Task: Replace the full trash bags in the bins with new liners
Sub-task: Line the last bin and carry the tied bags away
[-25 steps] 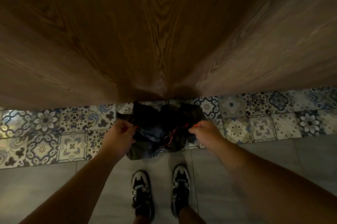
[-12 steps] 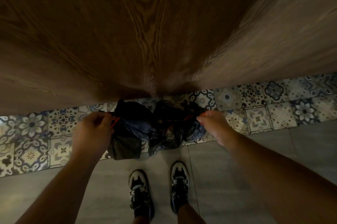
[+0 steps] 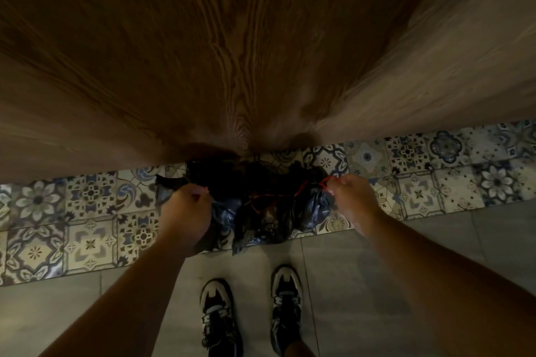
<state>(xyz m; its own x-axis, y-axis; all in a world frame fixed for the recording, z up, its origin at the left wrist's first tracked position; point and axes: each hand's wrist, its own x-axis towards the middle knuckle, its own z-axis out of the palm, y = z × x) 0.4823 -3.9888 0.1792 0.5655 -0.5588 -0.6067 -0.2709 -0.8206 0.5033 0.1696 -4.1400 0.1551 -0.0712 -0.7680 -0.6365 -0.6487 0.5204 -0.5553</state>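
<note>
Dead centre: black trash bag (image 3: 261,211), low ahead of sneakers (image 3: 220,316), over patterned tile strip (image 3: 87,211), against wood panel (image 3: 232,52). Resting or hanging, cannot tell. Hands well apart, flanking bag. left hand (image 3: 185,213) curled on gathered plastic, hint of red at fingers. right hand (image 3: 352,200) pinching red drawstring (image 3: 278,197), cord running across mouth. Risks: hard tug snaps thin cord or rips plastic; uneven pull leaves mouth gaping, rubbish spills on tiles.

Drawstring (image 3: 278,196) drawn out across the trash bag (image 3: 261,220)
Left hand (image 3: 185,211) and right hand (image 3: 349,197) sit wider apart than a second ago; the drawstring now runs from mid-bag to the right hand's pinch.
</note>
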